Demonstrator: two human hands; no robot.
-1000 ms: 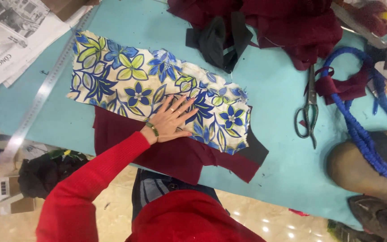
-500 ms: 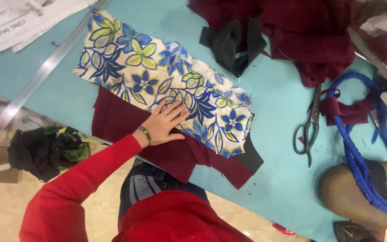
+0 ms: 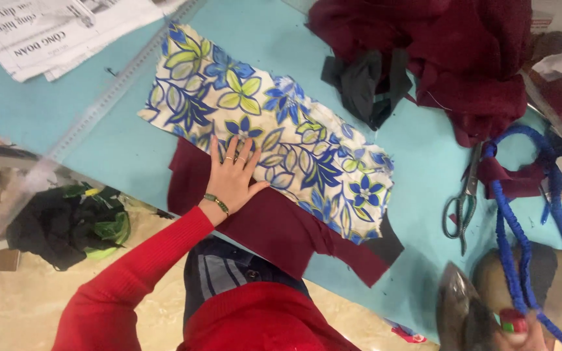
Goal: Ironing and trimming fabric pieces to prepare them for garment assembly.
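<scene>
Floral cloth (image 3: 274,130) lies under my flat, open left hand (image 3: 232,175) on the worktop (image 3: 125,149); my right hand (image 3: 512,331) grips an iron (image 3: 463,312).

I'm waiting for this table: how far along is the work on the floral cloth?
Done: the floral cloth lies spread over the maroon cloth on the table. In hand: the left hand lies flat on it, and the right hand is by the iron, off the cloth. Left: the iron has not yet touched it; the scissors lie aside.
</scene>
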